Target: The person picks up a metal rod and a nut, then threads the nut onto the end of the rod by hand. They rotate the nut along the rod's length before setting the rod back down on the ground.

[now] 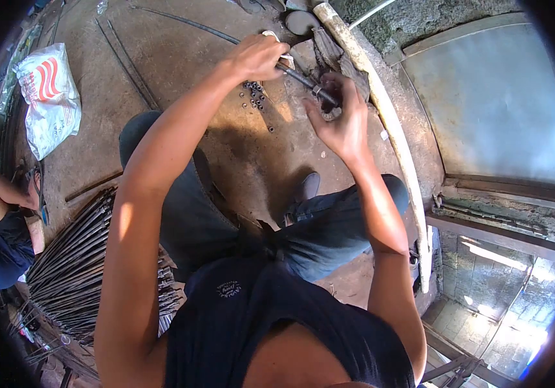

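My left hand [259, 57] is closed around a long dark metal rod [300, 79], with a bit of white cloth showing at the fingers. The rod runs from the upper left down to the right. Near its right end sits a metal collar [317, 90]. My right hand [345, 119] is at that end, thumb and fingers apart on either side of it; whether the fingertips touch the rod is hard to see. Several small dark metal rings [255, 97] lie on the ground below my left hand.
Many thin dark rods [74, 265] lie bundled at my left. A white sack [48, 97] is at the upper left, with a seated person's leg [7, 194] below it. A pale curved pole [387, 116] borders my right side. Stones [303, 23] are ahead.
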`<state>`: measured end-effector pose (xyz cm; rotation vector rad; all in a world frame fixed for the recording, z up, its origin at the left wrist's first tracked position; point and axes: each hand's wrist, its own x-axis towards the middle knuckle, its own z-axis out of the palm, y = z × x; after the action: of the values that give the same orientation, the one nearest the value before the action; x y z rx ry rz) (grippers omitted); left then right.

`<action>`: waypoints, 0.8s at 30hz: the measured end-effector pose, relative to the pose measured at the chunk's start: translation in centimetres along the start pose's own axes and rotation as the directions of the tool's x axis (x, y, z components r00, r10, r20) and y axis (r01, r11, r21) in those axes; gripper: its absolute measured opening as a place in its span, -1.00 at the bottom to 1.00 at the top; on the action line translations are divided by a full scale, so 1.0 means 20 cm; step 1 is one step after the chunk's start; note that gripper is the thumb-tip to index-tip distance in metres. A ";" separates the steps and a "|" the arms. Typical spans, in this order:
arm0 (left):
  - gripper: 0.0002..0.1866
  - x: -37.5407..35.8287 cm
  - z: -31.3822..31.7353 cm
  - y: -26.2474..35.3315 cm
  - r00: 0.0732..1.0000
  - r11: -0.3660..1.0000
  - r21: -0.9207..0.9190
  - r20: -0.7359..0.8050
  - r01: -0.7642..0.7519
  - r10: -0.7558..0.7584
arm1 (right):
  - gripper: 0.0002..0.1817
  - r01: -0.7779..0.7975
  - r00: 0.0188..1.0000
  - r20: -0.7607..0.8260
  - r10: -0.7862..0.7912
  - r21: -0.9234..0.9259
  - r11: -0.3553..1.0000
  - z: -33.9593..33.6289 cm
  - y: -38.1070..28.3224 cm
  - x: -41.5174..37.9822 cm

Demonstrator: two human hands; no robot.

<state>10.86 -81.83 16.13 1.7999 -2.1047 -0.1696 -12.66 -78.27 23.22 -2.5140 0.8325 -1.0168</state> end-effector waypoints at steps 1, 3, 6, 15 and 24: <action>-0.70 0.00 0.01 -0.01 1.000 1.000 0.000 0.001 0.001 -0.001 | -0.55 0.162 0.987 -0.001 -0.162 -0.034 0.986 0.01 0.05 0.00; -0.69 0.00 0.03 -0.02 1.000 0.999 -0.049 -0.009 0.016 -0.017 | -0.60 0.184 0.983 -0.003 -0.185 -0.072 0.980 0.02 0.09 -0.01; -0.61 0.01 0.02 -0.01 0.996 0.999 -0.046 0.087 0.016 -0.012 | -0.74 -0.146 0.981 0.115 0.157 -0.099 0.984 -0.02 0.08 0.01; -0.62 0.00 0.01 0.01 1.000 1.000 0.006 0.022 0.006 -0.006 | -0.69 0.069 0.997 0.052 -0.060 -0.187 0.980 0.00 0.07 0.00; -0.61 0.00 0.03 0.01 0.999 1.000 0.020 0.052 0.009 -0.010 | -0.64 0.282 0.959 0.024 -0.283 -0.194 0.940 0.03 0.09 -0.01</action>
<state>10.47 -81.93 15.63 1.8362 -2.1404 -0.2010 -13.08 -79.64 21.85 -2.8627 0.6079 -1.0730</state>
